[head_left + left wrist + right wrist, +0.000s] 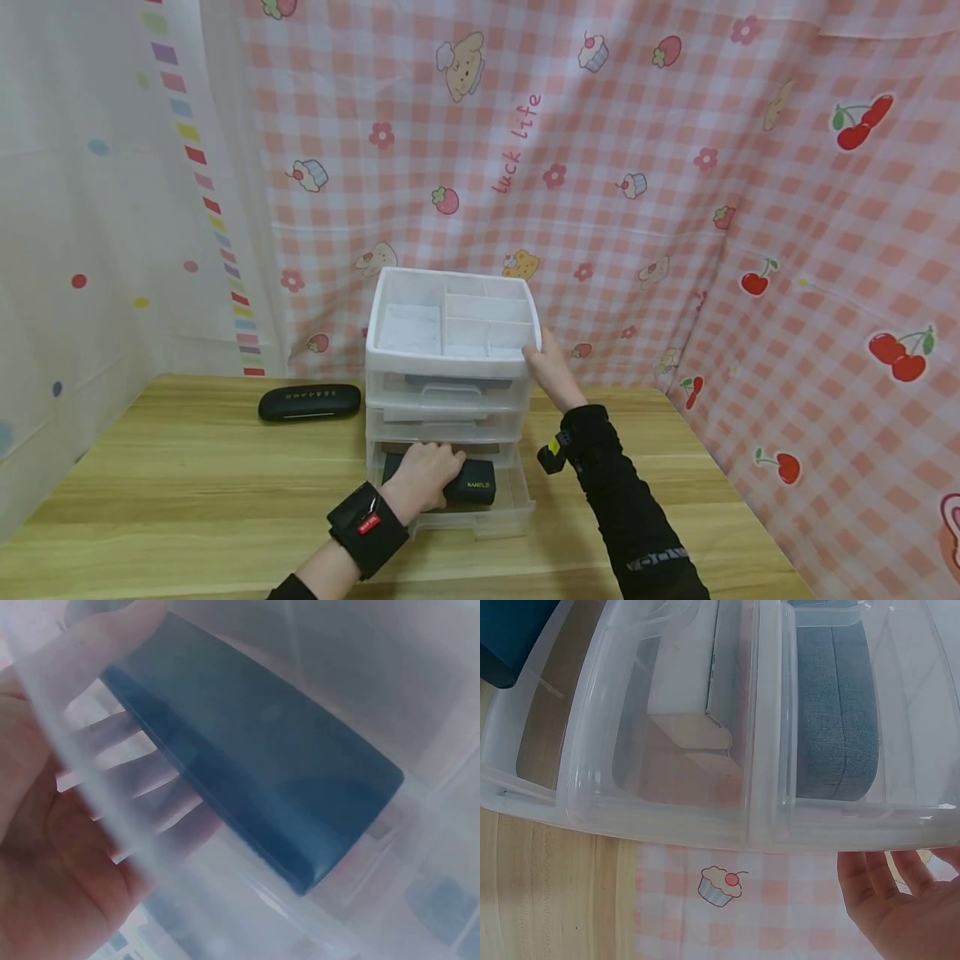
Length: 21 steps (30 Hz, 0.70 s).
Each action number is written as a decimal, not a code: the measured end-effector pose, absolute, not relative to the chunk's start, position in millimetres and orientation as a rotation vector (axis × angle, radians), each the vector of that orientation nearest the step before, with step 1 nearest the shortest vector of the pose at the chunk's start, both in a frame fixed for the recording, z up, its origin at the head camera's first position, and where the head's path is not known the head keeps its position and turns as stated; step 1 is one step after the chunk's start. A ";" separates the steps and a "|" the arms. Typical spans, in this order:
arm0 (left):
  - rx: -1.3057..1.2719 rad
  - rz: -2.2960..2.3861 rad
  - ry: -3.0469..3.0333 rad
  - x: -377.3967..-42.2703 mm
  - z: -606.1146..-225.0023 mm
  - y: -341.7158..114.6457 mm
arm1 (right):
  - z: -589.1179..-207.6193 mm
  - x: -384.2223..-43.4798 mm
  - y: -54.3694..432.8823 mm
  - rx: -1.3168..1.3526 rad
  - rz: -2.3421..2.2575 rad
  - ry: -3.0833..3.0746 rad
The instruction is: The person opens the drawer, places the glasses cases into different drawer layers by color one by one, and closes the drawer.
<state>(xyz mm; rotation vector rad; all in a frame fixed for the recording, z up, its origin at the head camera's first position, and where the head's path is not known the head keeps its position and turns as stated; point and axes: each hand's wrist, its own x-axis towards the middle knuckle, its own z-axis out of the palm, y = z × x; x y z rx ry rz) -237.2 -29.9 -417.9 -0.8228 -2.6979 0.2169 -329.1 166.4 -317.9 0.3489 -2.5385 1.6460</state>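
My left hand (426, 477) grips a dark oblong case (477, 482) with gold lettering, in the pulled-out bottom drawer (504, 523) of a white organizer (450, 365). Through the translucent drawer wall, the left wrist view shows the thumb on one side of the case (255, 750) and the other fingers at its long edge. My right hand (555, 372) touches the organizer's right side near the top rim. In the right wrist view, the fingers of this hand (904, 904) lie fairly straight against the side wall.
A black glasses case (309, 403) lies on the wooden table (187, 483), left of the organizer. The upper drawers, pushed in, hold a blue fabric case (836, 712) and a white box (682, 675). Checked pink cloth (480, 142) hangs behind and at the right.
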 end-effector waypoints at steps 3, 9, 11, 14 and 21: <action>-0.831 0.208 -2.702 -238.6 -420.3 -30.5 | -318.2 -329.1 165.9 0.348 1.642 -2.540; -0.837 0.190 -2.727 -241.8 -425.2 -33.7 | -317.8 -328.6 165.4 0.342 1.646 -2.543; -0.838 0.179 -2.728 -242.6 -426.4 -35.0 | -317.8 -328.3 165.4 0.334 1.646 -2.542; -0.840 0.159 -2.722 -243.9 -427.7 -36.6 | -317.2 -327.9 165.5 0.334 1.639 -2.542; -0.831 0.137 -2.719 -247.6 -429.6 -37.2 | -317.4 -328.4 165.4 0.330 1.654 -2.538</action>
